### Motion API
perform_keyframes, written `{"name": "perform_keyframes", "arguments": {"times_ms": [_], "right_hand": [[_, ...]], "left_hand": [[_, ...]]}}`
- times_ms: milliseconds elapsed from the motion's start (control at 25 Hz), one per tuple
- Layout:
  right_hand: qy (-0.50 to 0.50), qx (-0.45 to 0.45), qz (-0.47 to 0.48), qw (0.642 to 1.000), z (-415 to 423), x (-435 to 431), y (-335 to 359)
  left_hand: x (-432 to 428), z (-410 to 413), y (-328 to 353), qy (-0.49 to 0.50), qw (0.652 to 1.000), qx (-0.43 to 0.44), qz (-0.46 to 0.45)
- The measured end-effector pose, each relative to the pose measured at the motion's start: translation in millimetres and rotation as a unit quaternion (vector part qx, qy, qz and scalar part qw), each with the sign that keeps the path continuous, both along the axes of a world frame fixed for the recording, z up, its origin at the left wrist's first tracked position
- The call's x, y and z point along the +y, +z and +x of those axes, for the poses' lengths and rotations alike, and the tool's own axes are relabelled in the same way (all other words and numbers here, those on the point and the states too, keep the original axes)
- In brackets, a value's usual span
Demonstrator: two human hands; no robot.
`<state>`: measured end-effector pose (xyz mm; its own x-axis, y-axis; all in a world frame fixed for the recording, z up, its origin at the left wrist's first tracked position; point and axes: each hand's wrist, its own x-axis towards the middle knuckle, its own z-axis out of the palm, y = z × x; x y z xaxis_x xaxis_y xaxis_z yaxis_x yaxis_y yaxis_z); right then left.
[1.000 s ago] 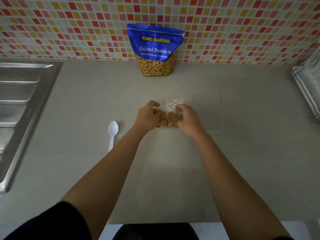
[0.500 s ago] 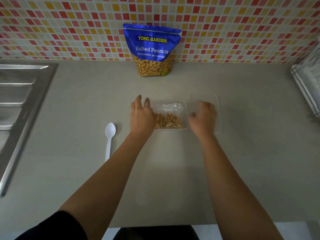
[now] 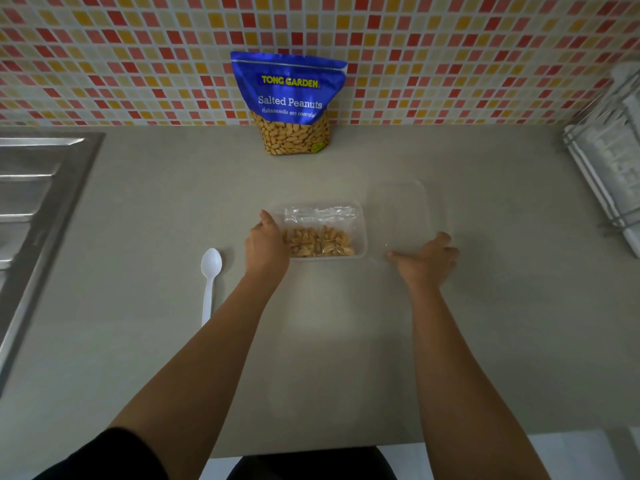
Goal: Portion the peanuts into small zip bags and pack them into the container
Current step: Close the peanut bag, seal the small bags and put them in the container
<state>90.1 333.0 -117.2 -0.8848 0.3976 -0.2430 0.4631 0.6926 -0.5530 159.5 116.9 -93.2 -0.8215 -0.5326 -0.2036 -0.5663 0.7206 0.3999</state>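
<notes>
A clear plastic container (image 3: 362,233) sits mid-counter with a small zip bag of peanuts (image 3: 318,233) lying inside it. My left hand (image 3: 266,245) grips the container's left end, fingers curled over its rim. Just right of the container lies its clear lid (image 3: 401,213), flat on the counter. My right hand (image 3: 427,258) holds the lid's near edge, thumb pointing left and fingers curled at the right corner. The blue Salted Peanuts bag (image 3: 289,102) stands upright against the tiled wall behind.
A white plastic spoon (image 3: 210,282) lies left of my left arm. A steel sink drainboard (image 3: 34,202) fills the left side. A wire rack (image 3: 606,168) stands at the right edge. The counter's front edge runs near my body.
Both hands left the zip bag in the container. The left hand moved to the container's left end; the right hand moved right and down to the lid's near edge.
</notes>
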Motion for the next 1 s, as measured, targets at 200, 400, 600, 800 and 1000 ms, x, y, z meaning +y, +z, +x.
{"name": "perform_keyframes", "arguments": {"times_ms": [200, 400, 600, 800, 1000], "right_hand": [[-0.151, 0.211, -0.293, 0.920, -6, 2, 7], [-0.083, 0.282, -0.486, 0.823, -19, -9, 42], [0.051, 0.205, -0.497, 0.841, -16, -45, 67], [0.118, 0.143, -0.445, 0.876, -6, -64, 48], [0.192, 0.103, -0.227, 0.949, -6, -67, 15]], "left_hand": [[0, 0, 5, 0.000, 1.000, 0.006, 0.020], [1, -6, 35, 0.036, 0.980, 0.185, 0.065], [5, -12, 66, 0.069, 0.871, 0.285, 0.394], [2, 2, 52, 0.107, 0.962, 0.190, 0.165], [3, 13, 22, 0.098, 0.979, 0.127, 0.123]]}}
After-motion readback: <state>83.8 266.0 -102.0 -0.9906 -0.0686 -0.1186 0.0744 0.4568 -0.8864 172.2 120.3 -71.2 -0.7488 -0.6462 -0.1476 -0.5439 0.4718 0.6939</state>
